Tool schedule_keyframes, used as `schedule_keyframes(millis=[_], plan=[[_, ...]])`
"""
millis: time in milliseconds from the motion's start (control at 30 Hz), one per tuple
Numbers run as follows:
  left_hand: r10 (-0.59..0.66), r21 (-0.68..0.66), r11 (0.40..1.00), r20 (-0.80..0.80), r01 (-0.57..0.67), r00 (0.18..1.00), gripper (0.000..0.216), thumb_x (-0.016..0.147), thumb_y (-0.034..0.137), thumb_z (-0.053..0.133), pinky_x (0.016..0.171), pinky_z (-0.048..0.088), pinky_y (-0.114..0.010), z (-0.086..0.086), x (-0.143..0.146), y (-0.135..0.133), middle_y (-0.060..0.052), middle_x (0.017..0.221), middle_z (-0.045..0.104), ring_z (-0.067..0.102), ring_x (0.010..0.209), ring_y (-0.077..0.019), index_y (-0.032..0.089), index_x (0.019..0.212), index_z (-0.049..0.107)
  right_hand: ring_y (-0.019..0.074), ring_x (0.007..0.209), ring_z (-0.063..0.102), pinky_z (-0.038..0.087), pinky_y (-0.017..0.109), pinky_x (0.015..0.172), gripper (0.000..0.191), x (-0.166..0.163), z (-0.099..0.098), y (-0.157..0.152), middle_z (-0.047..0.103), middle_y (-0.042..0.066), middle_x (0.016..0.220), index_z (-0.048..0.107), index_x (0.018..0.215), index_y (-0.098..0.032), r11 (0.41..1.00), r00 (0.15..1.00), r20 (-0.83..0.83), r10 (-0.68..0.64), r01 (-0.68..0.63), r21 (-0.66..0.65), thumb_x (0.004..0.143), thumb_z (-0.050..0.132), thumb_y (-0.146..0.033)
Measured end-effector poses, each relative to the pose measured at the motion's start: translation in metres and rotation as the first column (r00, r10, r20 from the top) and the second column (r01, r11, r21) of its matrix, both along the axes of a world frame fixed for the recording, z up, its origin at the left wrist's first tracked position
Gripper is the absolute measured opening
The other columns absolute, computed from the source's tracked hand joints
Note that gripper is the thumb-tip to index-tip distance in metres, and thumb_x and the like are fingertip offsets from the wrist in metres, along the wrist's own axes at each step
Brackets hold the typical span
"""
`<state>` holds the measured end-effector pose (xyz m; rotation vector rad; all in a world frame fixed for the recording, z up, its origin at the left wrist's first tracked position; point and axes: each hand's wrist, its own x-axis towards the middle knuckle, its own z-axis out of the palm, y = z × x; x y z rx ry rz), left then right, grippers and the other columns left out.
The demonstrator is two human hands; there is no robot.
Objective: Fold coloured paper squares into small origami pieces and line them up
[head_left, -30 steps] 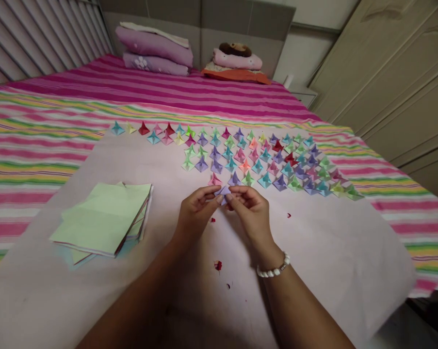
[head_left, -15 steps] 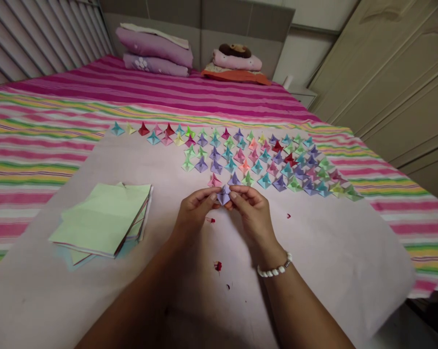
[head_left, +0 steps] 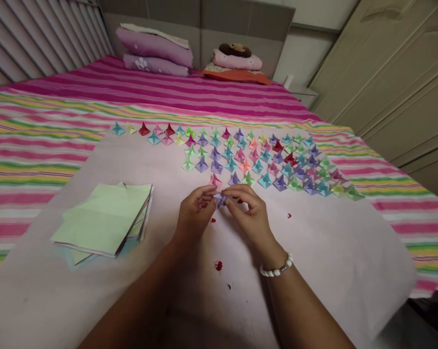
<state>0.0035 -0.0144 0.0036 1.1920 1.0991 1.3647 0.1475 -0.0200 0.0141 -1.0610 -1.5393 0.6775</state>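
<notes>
Left hand (head_left: 195, 211) and right hand (head_left: 248, 213) pinch one small purple folded paper (head_left: 219, 198) between fingertips; rows of folded papers (head_left: 262, 157) beyond; paper stack (head_left: 104, 218) left.

Left hand (head_left: 196, 211) and right hand (head_left: 248, 213) together at centre, fingers pinched inward, forearms converging.

The small folded paper (head_left: 219, 198) pinched between the left hand (head_left: 195, 211) and the right hand (head_left: 250, 213) is pale purple. The folded paper shapes (head_left: 262, 157) in rows are teal, purple, pink, red, light green and yellow. The stack of paper sheets (head_left: 104, 218) is light green on top. The sheet of paper (head_left: 331, 252) underneath is pale pink. The bedspread (head_left: 40, 140) has pink, magenta, white, green and yellow stripes. The bracelet (head_left: 276, 269) is white
</notes>
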Motion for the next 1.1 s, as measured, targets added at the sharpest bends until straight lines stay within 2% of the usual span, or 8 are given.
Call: schedule_keyframes(millis=[67, 200, 333, 400, 567, 667, 900, 1100], plan=[[0.011, 0.031, 0.999, -0.048, -0.010, 0.999, 0.031, 0.073, 0.027, 0.068, 0.075, 0.052, -0.030, -0.001, -0.001, 0.000, -0.007, 0.094, 0.068, 0.063, 0.082, -0.0167, 0.015, 0.101, 0.066, 0.0175, 0.078, 0.058, 0.045, 0.031, 0.068, 0.011, -0.001, -0.003, 0.001, 0.065, 0.004, 0.087, 0.073, 0.084, -0.025, 0.999, 1.000, 0.000, -0.016, 0.016, -0.037, 0.078, 0.065, -0.021], [0.144, 0.252, 0.965, -0.302, -0.067, 0.942, 0.019, 0.079, 0.023, 0.061, 0.078, 0.049, -0.029, -0.001, -0.003, 0.000, -0.008, 0.107, 0.064, 0.060, 0.100, -0.0196, 0.020, 0.096, 0.070, 0.0132, 0.059, 0.049, 0.039, 0.027, 0.056, 0.006, -0.001, -0.012, 0.005, 0.060, 0.000, 0.070, 0.070, 0.077, -0.021, 0.974, 0.992, -0.108, -0.062, 0.036, -0.226, 0.073, 0.068, -0.025], [0.141, 0.314, 0.949, -0.450, 0.009, 0.882, 0.019, 0.077, 0.022, 0.065, 0.067, 0.047, -0.026, -0.006, -0.004, 0.003, -0.006, 0.095, 0.066, 0.061, 0.085, -0.0170, 0.022, 0.094, 0.072, 0.0129, 0.055, 0.047, 0.036, 0.026, 0.053, 0.010, -0.001, -0.016, 0.007, 0.059, -0.001, 0.063, 0.069, 0.076, -0.020, 0.938, 0.980, -0.191, -0.058, -0.011, -0.346, 0.071, 0.069, -0.029], [0.122, 0.303, 0.952, -0.465, 0.028, 0.877, 0.014, 0.079, 0.023, 0.063, 0.064, 0.046, -0.026, -0.011, -0.004, 0.005, -0.004, 0.087, 0.067, 0.060, 0.078, -0.0157, 0.023, 0.089, 0.074, 0.0131, 0.056, 0.047, 0.037, 0.026, 0.054, 0.009, 0.000, -0.015, 0.007, 0.060, 0.000, 0.065, 0.071, 0.074, -0.020, 0.944, 0.986, -0.157, -0.053, -0.002, -0.331, 0.071, 0.069, -0.028], [0.077, 0.274, 0.960, -0.464, 0.060, 0.882, 0.015, 0.081, 0.024, 0.062, 0.065, 0.046, -0.025, -0.017, -0.005, 0.009, -0.003, 0.083, 0.068, 0.061, 0.076, -0.0155, 0.025, 0.086, 0.075, 0.0145, 0.064, 0.051, 0.041, 0.029, 0.058, 0.005, -0.002, -0.012, 0.006, 0.062, 0.004, 0.081, 0.072, 0.074, -0.022, 0.988, 0.995, -0.074, -0.068, 0.058, -0.140, 0.071, 0.069, -0.024], [0.046, 0.243, 0.968, -0.427, 0.065, 0.903, 0.015, 0.080, 0.022, 0.061, 0.064, 0.047, -0.025, -0.015, -0.005, 0.008, -0.004, 0.084, 0.069, 0.062, 0.076, -0.0157, 0.023, 0.084, 0.075, 0.0163, 0.065, 0.054, 0.042, 0.030, 0.061, 0.008, -0.002, -0.013, 0.007, 0.062, 0.003, 0.072, 0.070, 0.072, -0.021, 0.980, 0.996, -0.076, -0.042, 0.026, -0.196, 0.074, 0.065, -0.025], [0.033, 0.057, 0.998, -0.377, -0.012, 0.926, 0.014, 0.078, 0.025, 0.059, 0.067, 0.049, -0.026, -0.010, -0.004, 0.005, -0.003, 0.081, 0.069, 0.063, 0.075, -0.0154, 0.018, 0.081, 0.071, 0.0166, 0.064, 0.057, 0.043, 0.029, 0.061, 0.012, 0.000, -0.024, 0.010, 0.065, 0.003, 0.070, 0.067, 0.072, -0.018, 0.948, 0.994, -0.015, -0.112, 0.102, -0.301, 0.073, 0.060, -0.028], [0.007, -0.104, 0.993, -0.356, -0.047, 0.934, 0.015, 0.074, 0.031, 0.062, 0.051, 0.048, -0.022, -0.015, 0.001, 0.005, -0.001, 0.070, 0.063, 0.059, 0.061, -0.0126, 0.016, 0.075, 0.064, 0.0160, 0.059, 0.057, 0.044, 0.027, 0.057, 0.011, -0.001, -0.023, 0.010, 0.065, 0.003, 0.065, 0.064, 0.069, -0.017, 0.922, 0.986, 0.039, -0.161, 0.164, -0.352, 0.070, 0.058, -0.026]])
